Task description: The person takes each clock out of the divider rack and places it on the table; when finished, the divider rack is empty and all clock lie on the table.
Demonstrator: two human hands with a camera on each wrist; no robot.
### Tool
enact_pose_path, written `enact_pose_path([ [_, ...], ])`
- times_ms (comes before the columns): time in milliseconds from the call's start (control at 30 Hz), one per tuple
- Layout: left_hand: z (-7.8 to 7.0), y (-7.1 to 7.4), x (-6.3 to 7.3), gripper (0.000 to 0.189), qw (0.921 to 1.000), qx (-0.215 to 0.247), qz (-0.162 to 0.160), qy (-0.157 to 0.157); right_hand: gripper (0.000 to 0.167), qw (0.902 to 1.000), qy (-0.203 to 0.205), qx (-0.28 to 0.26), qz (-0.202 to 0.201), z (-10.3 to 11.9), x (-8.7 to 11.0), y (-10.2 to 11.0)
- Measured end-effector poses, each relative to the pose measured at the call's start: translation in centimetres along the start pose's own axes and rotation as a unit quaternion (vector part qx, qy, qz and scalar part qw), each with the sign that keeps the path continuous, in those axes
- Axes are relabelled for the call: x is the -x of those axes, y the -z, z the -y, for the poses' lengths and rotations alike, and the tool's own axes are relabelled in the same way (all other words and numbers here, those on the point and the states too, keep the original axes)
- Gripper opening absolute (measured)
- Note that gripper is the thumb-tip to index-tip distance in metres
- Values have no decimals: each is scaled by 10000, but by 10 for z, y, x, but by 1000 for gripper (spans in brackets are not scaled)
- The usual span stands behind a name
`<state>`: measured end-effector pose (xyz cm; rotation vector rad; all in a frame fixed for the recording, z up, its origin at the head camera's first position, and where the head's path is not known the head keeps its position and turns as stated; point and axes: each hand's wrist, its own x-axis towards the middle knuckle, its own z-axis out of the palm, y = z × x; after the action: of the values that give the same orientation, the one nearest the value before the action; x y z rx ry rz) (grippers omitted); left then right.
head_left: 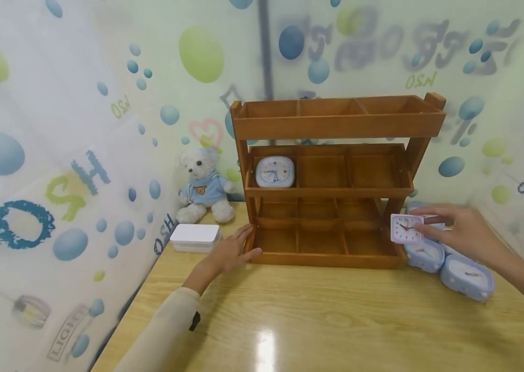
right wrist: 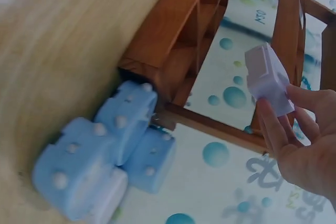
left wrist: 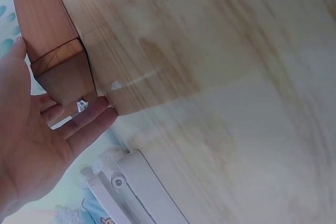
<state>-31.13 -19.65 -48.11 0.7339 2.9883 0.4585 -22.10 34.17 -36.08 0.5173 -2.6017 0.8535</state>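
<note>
My right hand [head_left: 470, 232] pinches a small square lilac alarm clock [head_left: 406, 229] at the right end of a brown wooden shelf rack [head_left: 324, 260]. In the right wrist view the same clock [right wrist: 265, 77] is held between thumb and fingers, off the table. My left hand [head_left: 226, 254] rests against the rack's lower left corner; the left wrist view shows its fingers spread, touching the wooden end [left wrist: 65, 72]. A rounded white and pale blue clock [head_left: 275, 172] stands in the middle tier's left compartment. Several blue clocks [head_left: 466, 277] lie right of the rack, partly behind my right hand.
A white teddy bear [head_left: 205, 187] in a blue hoodie sits left of the rack, behind a white box [head_left: 195, 237]. The wooden table [head_left: 318, 315] spreads out in front. A patterned curtain-like wall [head_left: 118, 103] closes the back and left side.
</note>
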Motion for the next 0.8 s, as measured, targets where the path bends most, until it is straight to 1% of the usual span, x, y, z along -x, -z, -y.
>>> enact_pose_path([
  [67,-1,0,-1,89,10000,-9,13,8,35,9998,-83,-37,197,-11,11,-1],
  [200,-4,1,-1,87,10000,-30,18,12,32,9961,-527,-118,699,-28,33,-7],
  [300,-5,3,1,86,10000,-7,21,17,29,9932,-677,-178,933,-40,47,-17],
  [400,-6,4,2,87,10000,-23,56,23,26,9921,-650,-266,1035,-51,60,-28],
  [467,-7,4,3,87,9999,-28,101,20,25,9925,-637,-304,1001,-57,68,-35],
  [533,-7,4,3,87,9999,-28,125,18,24,9936,-461,-367,964,-63,75,-42],
  [633,-7,4,2,86,9999,-38,131,39,26,9966,-255,-304,716,-68,81,-53],
  [700,-8,5,2,86,9999,-43,138,66,27,9980,-159,-221,568,-70,84,-60],
  [800,-8,5,1,85,9998,-57,164,103,27,9992,-167,27,363,-71,86,-66],
])
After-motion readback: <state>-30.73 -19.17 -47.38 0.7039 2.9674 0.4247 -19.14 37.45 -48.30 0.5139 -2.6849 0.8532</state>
